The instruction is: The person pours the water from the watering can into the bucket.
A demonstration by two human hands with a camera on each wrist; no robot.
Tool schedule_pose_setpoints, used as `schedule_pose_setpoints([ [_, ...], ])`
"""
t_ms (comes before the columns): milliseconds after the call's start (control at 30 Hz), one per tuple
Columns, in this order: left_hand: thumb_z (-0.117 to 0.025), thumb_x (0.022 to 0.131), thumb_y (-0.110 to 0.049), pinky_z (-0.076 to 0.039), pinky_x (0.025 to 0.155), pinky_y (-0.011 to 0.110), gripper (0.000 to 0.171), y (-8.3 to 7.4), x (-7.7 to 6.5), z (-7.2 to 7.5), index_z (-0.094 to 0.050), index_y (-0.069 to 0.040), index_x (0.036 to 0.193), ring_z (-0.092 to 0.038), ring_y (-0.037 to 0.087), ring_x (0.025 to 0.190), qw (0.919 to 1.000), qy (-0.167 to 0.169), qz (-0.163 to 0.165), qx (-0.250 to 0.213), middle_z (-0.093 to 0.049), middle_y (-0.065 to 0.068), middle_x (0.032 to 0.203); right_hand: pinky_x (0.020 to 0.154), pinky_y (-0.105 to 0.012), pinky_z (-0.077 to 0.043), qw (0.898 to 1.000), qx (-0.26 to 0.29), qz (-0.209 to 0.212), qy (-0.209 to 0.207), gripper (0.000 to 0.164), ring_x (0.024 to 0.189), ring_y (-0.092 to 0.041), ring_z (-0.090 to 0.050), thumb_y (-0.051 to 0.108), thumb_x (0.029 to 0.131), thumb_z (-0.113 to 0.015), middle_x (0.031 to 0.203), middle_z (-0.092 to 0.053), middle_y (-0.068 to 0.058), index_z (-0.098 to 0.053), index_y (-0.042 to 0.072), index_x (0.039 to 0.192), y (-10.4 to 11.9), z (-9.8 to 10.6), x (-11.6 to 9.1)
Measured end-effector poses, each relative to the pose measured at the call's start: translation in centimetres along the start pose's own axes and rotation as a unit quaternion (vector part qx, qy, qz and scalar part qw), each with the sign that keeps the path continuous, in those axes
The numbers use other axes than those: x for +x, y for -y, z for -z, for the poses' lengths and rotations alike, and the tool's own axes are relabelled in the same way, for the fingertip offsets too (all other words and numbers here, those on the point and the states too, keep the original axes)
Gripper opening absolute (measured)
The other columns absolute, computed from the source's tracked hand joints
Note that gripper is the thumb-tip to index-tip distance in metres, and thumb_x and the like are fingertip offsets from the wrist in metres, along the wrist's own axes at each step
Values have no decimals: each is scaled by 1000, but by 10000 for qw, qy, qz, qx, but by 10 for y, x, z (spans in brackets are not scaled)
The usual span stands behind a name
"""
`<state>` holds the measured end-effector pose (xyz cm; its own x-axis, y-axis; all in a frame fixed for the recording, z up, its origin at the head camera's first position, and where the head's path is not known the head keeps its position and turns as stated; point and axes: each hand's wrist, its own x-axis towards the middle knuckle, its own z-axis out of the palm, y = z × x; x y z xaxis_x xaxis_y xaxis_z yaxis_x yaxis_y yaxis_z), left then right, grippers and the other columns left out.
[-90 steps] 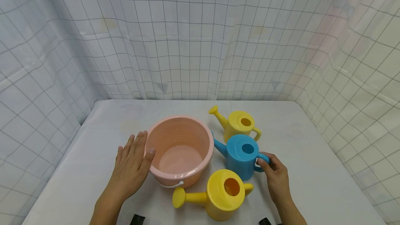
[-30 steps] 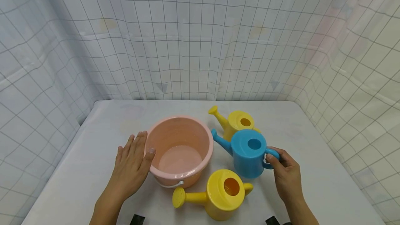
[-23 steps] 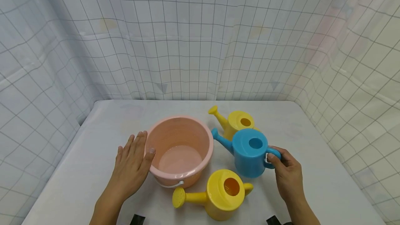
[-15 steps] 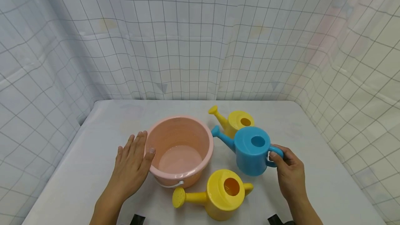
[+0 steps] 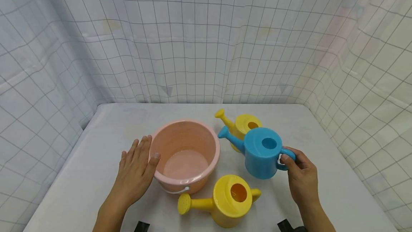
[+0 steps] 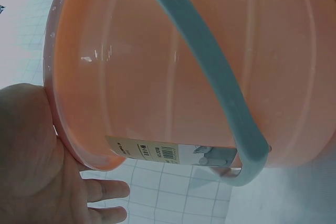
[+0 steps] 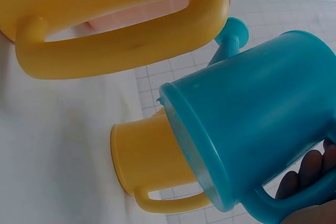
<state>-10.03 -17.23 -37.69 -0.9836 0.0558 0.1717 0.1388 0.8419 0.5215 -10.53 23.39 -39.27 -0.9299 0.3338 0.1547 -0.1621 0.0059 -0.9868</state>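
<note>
My left hand point(image 5: 136, 171) lies with straight fingers against the left rim of a pink bucket point(image 5: 183, 135). The left wrist view shows that palm point(image 6: 26, 145) at the rim, beside the bucket's hanging handle point(image 6: 210, 72). With curled fingers and thumb, my right hand point(image 5: 302, 180) grips the handle of a blue watering can point(image 5: 261, 162). The can is held up off the table, its base visible in the right wrist view, a water drop point(image 7: 159, 101) at its edge. Its spout rose point(image 5: 223, 132) points left, near the bucket's right rim.
A large yellow watering can point(image 5: 225, 208) stands in front of the bucket, spout to the left. Behind the blue can, partly hidden by it, is a smaller yellow watering can point(image 5: 246, 121). White gridded curtains point(image 5: 206, 46) surround the white table point(image 5: 74, 189).
My right hand has lifted the blue watering can and carried it to the right, so it covers more of the small yellow can. My left hand and the bucket have stayed still.
</note>
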Motion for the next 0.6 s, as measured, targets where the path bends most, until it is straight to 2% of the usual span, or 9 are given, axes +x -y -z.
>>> schedule_pose_setpoints([
  [600,-29,101,-48,-3,110,67,63,0,0,0,-12,-17,153,-7,38,147,10000,-40,-26,-7,-20,17,157,88,-23,-47,9993,236,147,269,29,92,-18,-55,5,92,-58,96,-61,-2,-56,-11,116,15,0,2],
])
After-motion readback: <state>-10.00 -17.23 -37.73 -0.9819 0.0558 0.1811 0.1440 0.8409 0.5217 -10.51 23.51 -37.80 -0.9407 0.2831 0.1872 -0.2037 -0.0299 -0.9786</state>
